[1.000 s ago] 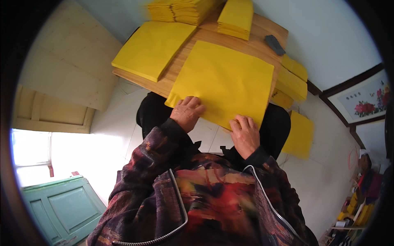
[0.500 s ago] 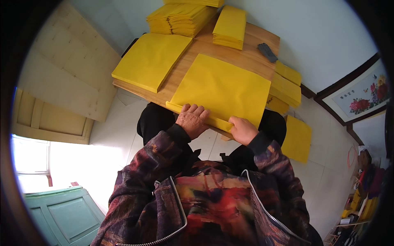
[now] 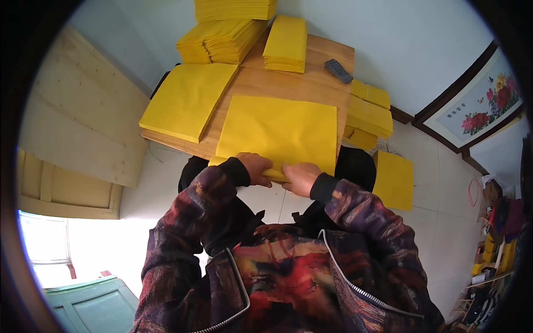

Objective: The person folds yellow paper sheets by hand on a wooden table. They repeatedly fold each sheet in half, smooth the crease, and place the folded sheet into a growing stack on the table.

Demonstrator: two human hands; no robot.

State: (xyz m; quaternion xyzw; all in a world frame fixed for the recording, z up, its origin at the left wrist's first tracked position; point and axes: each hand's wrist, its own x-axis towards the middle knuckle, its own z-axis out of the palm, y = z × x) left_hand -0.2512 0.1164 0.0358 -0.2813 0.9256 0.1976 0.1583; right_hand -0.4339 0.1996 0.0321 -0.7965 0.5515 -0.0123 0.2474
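Note:
A yellow sheet (image 3: 280,127) lies on the wooden table (image 3: 277,86) right in front of me, its near edge turned up into a narrow fold along the table's front. My left hand (image 3: 256,167) is closed over that fold, fingers curled and partly hidden behind the sleeve cuff. Close beside it, my right hand (image 3: 301,177) grips the same folded edge, thumb pointing toward the left hand. The sheet's surface is slightly wavy. Whether it is paper or cloth I cannot tell.
A flat yellow stack (image 3: 189,100) is at the table's left. Folded yellow bundles (image 3: 222,41) and a narrower pile (image 3: 286,44) stand at the back, near a dark grey object (image 3: 338,71). More yellow bundles (image 3: 369,116) sit beyond the right edge. A framed flower picture (image 3: 477,102) leans by the wall.
Both hands have come closer together along the folded edge, the right one moving left. The view has shifted, so the table appears farther left and turned a little.

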